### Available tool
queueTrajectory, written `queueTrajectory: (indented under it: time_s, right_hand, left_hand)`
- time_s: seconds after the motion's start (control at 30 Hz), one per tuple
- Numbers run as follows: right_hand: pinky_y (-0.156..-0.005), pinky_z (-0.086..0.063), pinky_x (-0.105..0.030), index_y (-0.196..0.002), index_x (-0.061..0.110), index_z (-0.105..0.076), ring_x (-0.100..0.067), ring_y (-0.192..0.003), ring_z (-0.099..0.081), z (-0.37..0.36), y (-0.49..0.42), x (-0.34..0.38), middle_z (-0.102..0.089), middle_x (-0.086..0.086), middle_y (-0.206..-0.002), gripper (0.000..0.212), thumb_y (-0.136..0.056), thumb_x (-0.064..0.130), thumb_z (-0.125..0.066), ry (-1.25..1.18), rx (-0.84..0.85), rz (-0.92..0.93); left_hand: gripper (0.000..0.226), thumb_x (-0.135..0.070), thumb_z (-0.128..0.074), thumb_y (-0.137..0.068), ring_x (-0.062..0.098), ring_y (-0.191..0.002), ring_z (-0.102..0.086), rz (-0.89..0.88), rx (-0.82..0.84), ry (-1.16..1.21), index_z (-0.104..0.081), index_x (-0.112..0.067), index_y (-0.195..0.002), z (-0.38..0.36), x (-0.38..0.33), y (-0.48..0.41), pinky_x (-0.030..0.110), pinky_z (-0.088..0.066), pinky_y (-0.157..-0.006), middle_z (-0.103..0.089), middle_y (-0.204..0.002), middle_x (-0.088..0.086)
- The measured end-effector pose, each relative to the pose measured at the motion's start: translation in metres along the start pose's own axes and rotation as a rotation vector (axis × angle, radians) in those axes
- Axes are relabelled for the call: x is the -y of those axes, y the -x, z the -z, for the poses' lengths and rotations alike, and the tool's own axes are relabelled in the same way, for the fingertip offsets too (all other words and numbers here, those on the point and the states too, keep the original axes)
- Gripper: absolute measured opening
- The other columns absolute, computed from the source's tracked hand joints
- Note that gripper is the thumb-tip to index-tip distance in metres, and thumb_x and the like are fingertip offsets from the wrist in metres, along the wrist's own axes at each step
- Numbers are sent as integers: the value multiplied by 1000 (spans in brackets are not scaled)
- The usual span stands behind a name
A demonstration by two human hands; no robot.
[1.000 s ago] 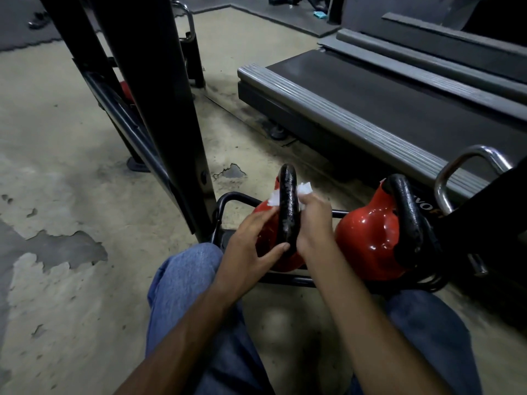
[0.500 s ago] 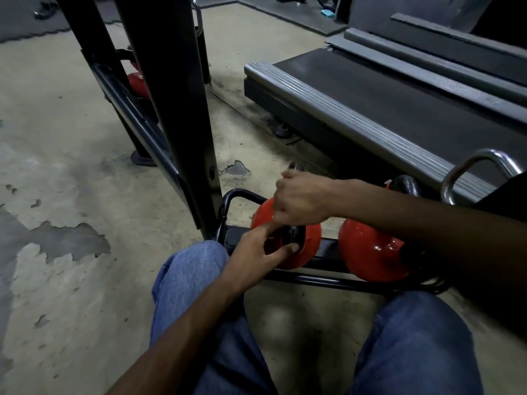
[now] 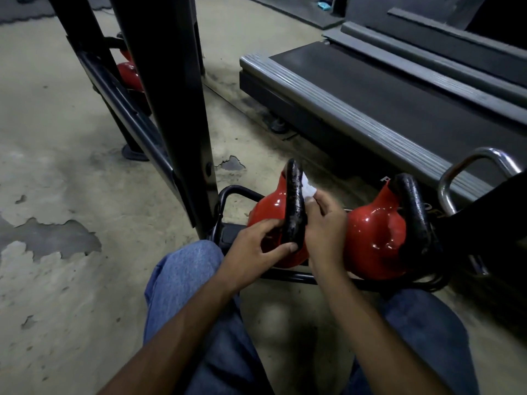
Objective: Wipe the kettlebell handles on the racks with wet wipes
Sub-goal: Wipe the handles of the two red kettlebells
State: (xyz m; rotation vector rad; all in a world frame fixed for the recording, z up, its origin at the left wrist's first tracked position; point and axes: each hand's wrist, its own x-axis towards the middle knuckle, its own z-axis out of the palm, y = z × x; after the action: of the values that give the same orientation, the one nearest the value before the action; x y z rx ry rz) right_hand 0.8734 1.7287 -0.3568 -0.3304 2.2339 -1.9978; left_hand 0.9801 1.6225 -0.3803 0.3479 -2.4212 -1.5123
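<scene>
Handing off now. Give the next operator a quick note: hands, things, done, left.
Left hand grips the low end of the post-side kettlebell handle.
Right hand pinches the wet wipe against that handle's side.
Done: this handle is mid-wipe.
Left: finish it, then the neighbouring kettlebell handle. Red kettlebells farther along the rack: status unknown.

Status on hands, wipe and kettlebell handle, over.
Left hand grips black metal handle of left red kettlebell. Right hand holds white wet wipe against it. Right red kettlebell untouched.
</scene>
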Motion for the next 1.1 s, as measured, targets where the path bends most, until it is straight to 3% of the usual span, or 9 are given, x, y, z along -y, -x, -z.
queueTrajectory:
  time_s: [0.1,0.2,0.4,0.57,0.67,0.77,0.87,0.97,1.1]
  right_hand:
    - [-76,-62,-44,-114,-3,-65,-35,-83,-70,-12,-40,17,-72,-19,-106,27,-105,8,-43,-598,131,-615]
    - [-79,-62,-43,-119,-6,-64,-29,-83,-73,-10,-51,33,-76,-18,-102,36,-108,9,-34,-652,271,-799]
    - [-81,-55,-42,-102,-9,-67,-31,-81,-63,17,-9,15,-66,-20,-88,22,-101,2,-48,-424,168,-464]
    - [-95,-53,-29,-109,15,-74,-11,-108,-67,-6,-16,9,-75,-2,-108,21,-104,9,-54,280,24,324]
    - [-119,-31,-29,-118,10,-71,-11,-140,-46,-3,-46,19,-69,-7,-126,30,-100,-2,-50,601,367,647]
    - [-122,-19,-48,-114,24,-71,-22,-131,-55,5,-53,44,-68,0,-117,30,-98,22,-46,1188,761,852]
    - [-124,-12,-44,-116,29,-70,-18,-130,-56,22,-33,50,-68,5,-118,38,-99,36,-36,1293,866,1017]
    - [-118,-30,-37,-114,18,-73,-23,-129,-57,39,-12,35,-68,0,-124,36,-98,24,-42,973,682,1008]
    - [-98,-52,-27,-114,18,-76,-9,-116,-64,33,13,9,-69,3,-122,22,-100,10,-61,406,144,387]
  left_hand:
    - [41,-45,-75,-91,7,-111,-66,-2,-8,13,-68,-28,-127,-1,-1,2,39,-56,-96,-71,-118,-13]
    - [44,-45,-78,-89,6,-113,-67,-2,-15,16,-67,-28,-128,-2,1,3,39,-56,-98,-71,-119,-13]
    - [56,-31,-88,-80,-1,-117,-62,-40,-13,-32,-66,-24,-131,-5,7,4,21,-49,-101,-68,-124,-15]
    - [58,-27,-88,-81,-5,-118,-60,-43,-48,-30,-63,-27,-133,-8,13,7,12,-45,-100,-66,-125,-17]
    - [60,-27,-89,-80,1,-117,-63,-29,-61,-26,-63,-22,-135,-10,14,7,20,-49,-101,-68,-126,-10]
    - [61,-27,-90,-79,-2,-116,-63,5,-61,1,-63,-25,-133,-9,12,6,20,-50,-101,-68,-124,-15]
    - [54,-26,-90,-79,-1,-114,-64,-12,-63,43,-67,-25,-127,-9,12,8,19,-50,-97,-71,-120,-16]
    - [52,-30,-89,-79,0,-111,-64,-21,-72,5,-67,-23,-125,-10,15,8,17,-49,-94,-70,-118,-15]
    - [58,-29,-90,-78,-4,-116,-61,-58,-73,-35,-66,-25,-131,-9,17,5,10,-43,-98,-66,-124,-18]
